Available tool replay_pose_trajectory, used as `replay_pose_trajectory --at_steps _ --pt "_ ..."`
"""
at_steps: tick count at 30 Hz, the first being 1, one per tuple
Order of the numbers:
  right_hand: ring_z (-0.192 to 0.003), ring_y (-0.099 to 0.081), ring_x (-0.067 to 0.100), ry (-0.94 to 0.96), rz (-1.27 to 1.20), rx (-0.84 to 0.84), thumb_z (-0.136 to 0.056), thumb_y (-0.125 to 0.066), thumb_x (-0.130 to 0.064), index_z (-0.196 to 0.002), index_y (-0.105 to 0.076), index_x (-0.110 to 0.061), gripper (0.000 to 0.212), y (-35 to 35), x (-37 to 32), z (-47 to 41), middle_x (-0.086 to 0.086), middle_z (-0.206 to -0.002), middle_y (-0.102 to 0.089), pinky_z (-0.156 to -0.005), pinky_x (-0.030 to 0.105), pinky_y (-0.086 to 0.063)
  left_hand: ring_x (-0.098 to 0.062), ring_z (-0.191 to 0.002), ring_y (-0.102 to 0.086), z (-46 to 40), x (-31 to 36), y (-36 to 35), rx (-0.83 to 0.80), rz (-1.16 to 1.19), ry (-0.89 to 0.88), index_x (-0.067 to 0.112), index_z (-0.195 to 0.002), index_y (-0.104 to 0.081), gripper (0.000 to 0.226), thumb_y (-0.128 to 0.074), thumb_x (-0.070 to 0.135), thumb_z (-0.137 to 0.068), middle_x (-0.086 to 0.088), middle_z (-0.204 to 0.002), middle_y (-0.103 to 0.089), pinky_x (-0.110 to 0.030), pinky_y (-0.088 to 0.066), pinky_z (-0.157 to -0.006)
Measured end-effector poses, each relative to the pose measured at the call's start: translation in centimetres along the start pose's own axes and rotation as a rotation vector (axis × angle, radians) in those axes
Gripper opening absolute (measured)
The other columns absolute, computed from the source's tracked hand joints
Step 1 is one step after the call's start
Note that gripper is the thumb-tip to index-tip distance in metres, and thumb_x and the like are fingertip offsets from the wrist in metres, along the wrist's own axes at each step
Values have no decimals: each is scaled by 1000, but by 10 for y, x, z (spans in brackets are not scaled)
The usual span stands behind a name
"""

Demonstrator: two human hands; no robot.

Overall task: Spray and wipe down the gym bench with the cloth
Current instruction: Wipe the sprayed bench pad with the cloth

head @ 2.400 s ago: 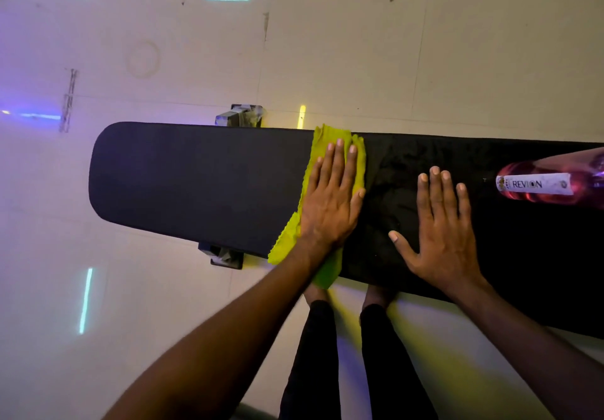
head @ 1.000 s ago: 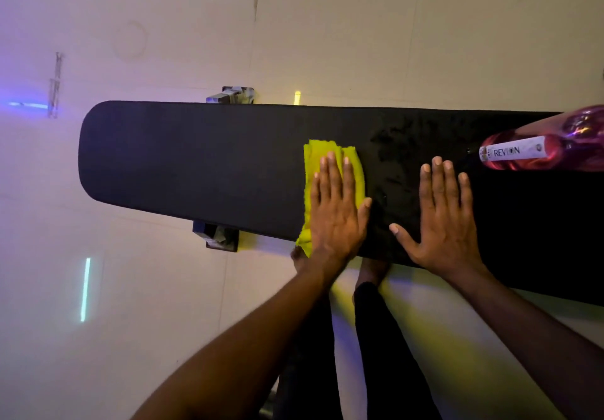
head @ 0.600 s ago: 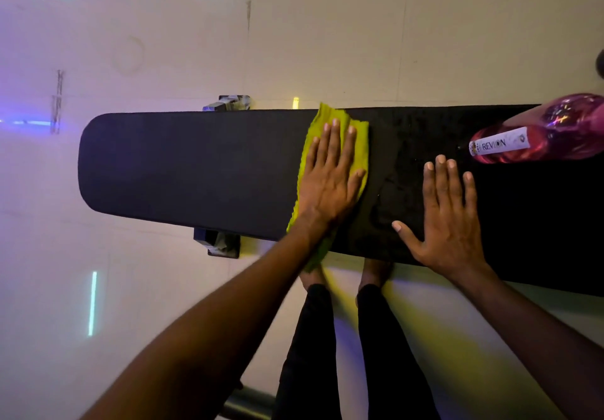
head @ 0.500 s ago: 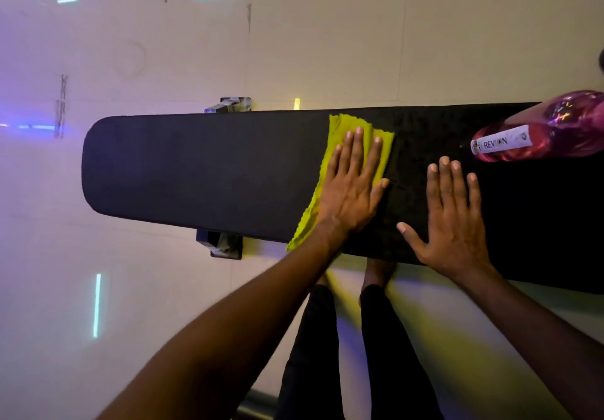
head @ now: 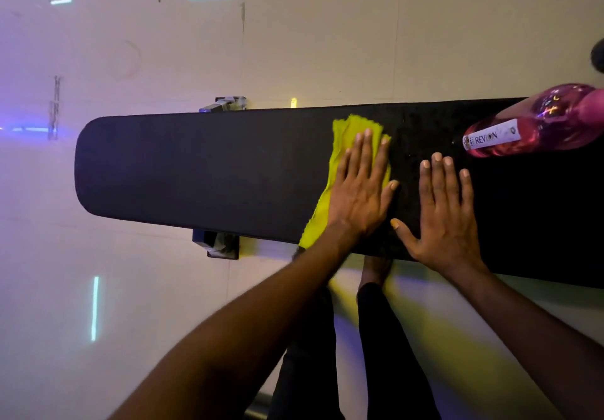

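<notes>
While the black padded desk (head: 196, 171) runs across the middle of the frame from left to right, the left hand (head: 359, 191) lies flat on a yellow-green cloth (head: 340, 145) at the centre of the picture. Its fingers (head: 367, 148) are stretched out and spread, pressing the cloth down onto the padding rather than gripping it. The cloth reaches from near the far edge of the desk to the near edge, where a corner hangs just over it beside the wrist. Just to the right, the right hand (head: 444, 220) rests palm-down on the bare padding, its fingers likewise extended and holding nothing, thumb pointing toward the left hand. The two hands are close but apart. At the right edge of the frame a pink bottle (head: 529, 125) with a white label lies on its side on the desk, well apart from the cloth. Below the desk, the person's dark-trousered legs (head: 385, 354) stand on a pale floor (head: 114, 289) streaked with coloured light.
</notes>
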State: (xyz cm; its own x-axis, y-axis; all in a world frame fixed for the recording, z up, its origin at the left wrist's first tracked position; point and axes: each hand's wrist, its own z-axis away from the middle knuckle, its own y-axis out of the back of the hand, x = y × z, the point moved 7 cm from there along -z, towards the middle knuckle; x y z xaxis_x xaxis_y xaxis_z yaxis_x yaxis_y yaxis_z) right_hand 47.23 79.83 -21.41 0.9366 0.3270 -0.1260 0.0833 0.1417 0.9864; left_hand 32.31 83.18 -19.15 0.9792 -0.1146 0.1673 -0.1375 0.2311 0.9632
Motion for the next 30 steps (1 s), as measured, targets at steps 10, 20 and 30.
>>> replay_pose_trajectory --at_steps 10,20,30 --pt "-165 -2 38 -5 -1 2 -93 -41 -68 -167 -3 -1 107 1 0 -1 21 -176 1 -131 61 -13 -27 -160 1 -16 -62 12 41 -69 140 8 -163 -4 73 -23 50 -107 -15 -172 -2 -42 -2 -130" --pt "-165 0 37 7 -11 17 -94 -38 -69 -167 0 -2 106 -4 4 1 21 -176 2 -132 61 -11 -27 -160 -7 -19 -43 3 97 -14 -49 11 -163 -15 68 -26 47 -106 -13 -172 -11 -45 -12 -129" --pt "-165 -1 39 17 -5 5 -94 -39 -66 -167 -3 -1 104 -6 6 24 22 -176 1 -132 61 -11 -29 -160 -4 22 3 -18 73 18 -141 12 -164 -13 71 -33 47 -105 -16 -171 -10 -45 -8 -130"
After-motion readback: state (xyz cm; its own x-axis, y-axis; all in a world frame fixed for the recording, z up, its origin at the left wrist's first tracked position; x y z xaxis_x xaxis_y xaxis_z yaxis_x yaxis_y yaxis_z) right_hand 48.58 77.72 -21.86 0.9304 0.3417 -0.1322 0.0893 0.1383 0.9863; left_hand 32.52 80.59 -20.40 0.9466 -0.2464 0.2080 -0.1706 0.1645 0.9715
